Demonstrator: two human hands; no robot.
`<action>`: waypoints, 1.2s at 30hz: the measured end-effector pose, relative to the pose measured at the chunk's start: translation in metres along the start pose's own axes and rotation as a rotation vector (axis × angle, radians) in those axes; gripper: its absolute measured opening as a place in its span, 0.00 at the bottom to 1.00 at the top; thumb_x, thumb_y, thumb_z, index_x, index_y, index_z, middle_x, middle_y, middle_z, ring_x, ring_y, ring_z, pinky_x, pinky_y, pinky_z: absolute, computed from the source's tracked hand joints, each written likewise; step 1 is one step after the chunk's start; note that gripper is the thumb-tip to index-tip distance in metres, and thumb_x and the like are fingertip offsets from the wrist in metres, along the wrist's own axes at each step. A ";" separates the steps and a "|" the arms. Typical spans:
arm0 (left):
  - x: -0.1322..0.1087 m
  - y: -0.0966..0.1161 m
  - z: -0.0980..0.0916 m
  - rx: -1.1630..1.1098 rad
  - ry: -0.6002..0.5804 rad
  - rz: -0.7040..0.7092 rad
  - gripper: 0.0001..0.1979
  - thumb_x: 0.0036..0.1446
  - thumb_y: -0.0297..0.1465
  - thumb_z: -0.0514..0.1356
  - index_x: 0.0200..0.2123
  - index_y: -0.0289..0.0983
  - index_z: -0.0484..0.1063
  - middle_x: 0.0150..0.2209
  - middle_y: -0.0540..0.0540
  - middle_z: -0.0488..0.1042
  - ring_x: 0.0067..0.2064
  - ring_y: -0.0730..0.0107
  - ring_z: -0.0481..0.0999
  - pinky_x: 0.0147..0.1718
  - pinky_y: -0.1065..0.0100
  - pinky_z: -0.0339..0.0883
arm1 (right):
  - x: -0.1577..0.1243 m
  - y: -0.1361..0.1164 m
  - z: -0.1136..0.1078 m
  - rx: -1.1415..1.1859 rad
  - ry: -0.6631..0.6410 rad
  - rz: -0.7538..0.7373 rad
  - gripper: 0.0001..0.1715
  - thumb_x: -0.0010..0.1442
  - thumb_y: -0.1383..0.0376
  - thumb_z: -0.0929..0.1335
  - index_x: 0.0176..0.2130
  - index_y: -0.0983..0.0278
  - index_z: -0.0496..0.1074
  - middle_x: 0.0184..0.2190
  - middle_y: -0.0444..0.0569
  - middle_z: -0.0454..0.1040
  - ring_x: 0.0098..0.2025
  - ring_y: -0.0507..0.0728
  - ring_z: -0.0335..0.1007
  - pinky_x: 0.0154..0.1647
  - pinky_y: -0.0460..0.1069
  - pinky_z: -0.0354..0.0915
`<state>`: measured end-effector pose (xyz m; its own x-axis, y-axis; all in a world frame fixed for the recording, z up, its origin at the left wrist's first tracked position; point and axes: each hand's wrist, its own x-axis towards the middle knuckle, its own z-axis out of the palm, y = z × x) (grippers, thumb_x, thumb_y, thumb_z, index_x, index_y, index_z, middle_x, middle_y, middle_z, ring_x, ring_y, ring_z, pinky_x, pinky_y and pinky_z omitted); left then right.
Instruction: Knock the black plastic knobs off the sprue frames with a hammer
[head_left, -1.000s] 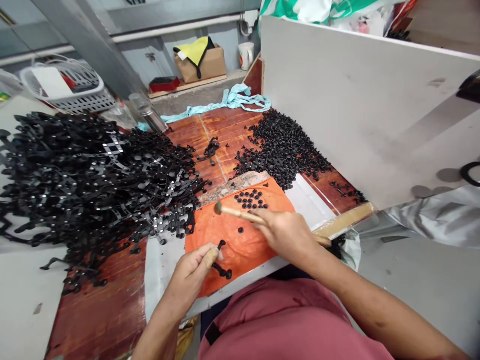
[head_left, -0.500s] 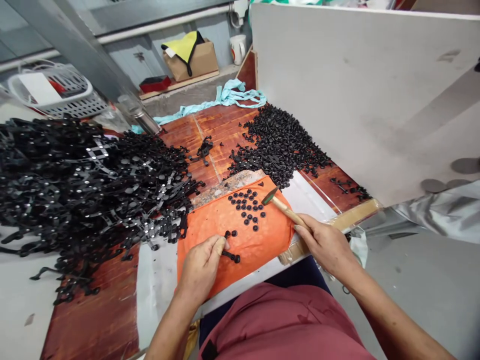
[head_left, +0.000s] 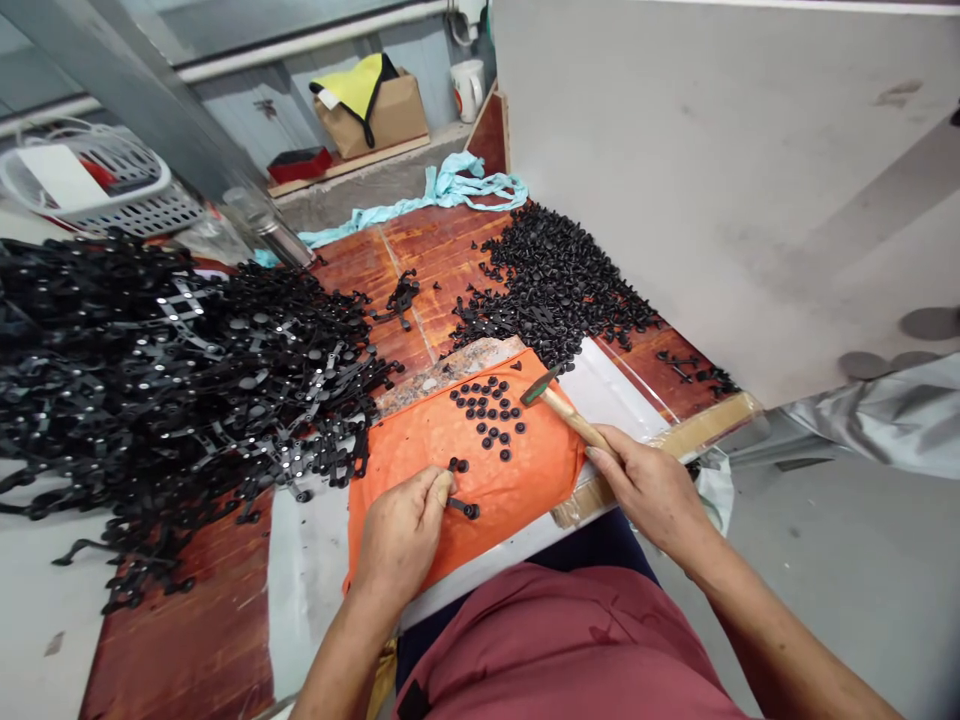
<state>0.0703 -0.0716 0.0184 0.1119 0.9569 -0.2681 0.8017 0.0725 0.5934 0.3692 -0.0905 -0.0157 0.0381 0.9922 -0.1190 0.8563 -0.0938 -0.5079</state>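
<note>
My right hand (head_left: 649,490) is closed round the wooden handle of a small hammer (head_left: 568,412), its greenish head above the right part of an orange cloth (head_left: 420,432). Pinched between the fingers of my left hand (head_left: 405,525) is a black jointed linkage piece (head_left: 463,508), its round end pointing right over the cloth. My fingers hide part of it. Several small black round caps (head_left: 491,407) lie grouped on the cloth, between my left hand and the hammer head.
A large heap of black linkage parts (head_left: 187,380) spreads at the left. Small black studs (head_left: 555,280) are piled at the back right, against a grey panel (head_left: 720,200). Behind are a light-blue cloth strip (head_left: 375,216), a metal flask (head_left: 277,235) and a white basket (head_left: 150,205).
The whole view has shifted slightly. My hands keep almost the same places and the same grips on the linkage piece and the hammer.
</note>
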 end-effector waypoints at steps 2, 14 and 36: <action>0.000 0.000 -0.001 -0.008 0.012 -0.005 0.19 0.67 0.43 0.47 0.33 0.41 0.73 0.33 0.50 0.79 0.39 0.63 0.77 0.39 0.65 0.60 | 0.000 0.000 0.000 0.009 -0.003 0.004 0.22 0.72 0.53 0.58 0.60 0.48 0.69 0.35 0.43 0.81 0.37 0.62 0.79 0.34 0.50 0.61; 0.003 0.013 0.000 0.074 0.003 0.079 0.20 0.68 0.43 0.45 0.32 0.41 0.69 0.31 0.50 0.77 0.36 0.65 0.76 0.36 0.66 0.58 | -0.001 0.001 0.001 0.061 -0.015 0.002 0.22 0.72 0.52 0.58 0.60 0.48 0.69 0.35 0.43 0.81 0.38 0.61 0.79 0.35 0.50 0.61; 0.026 0.039 0.005 0.409 -0.048 0.082 0.20 0.70 0.40 0.43 0.30 0.41 0.66 0.32 0.46 0.79 0.37 0.61 0.77 0.34 0.66 0.54 | -0.002 0.000 0.000 0.109 -0.027 -0.014 0.22 0.72 0.55 0.59 0.60 0.51 0.69 0.35 0.44 0.80 0.37 0.60 0.78 0.35 0.50 0.61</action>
<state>0.1073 -0.0450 0.0302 0.2045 0.9400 -0.2730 0.9550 -0.1305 0.2663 0.3697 -0.0924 -0.0152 0.0116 0.9910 -0.1331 0.7953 -0.0899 -0.5996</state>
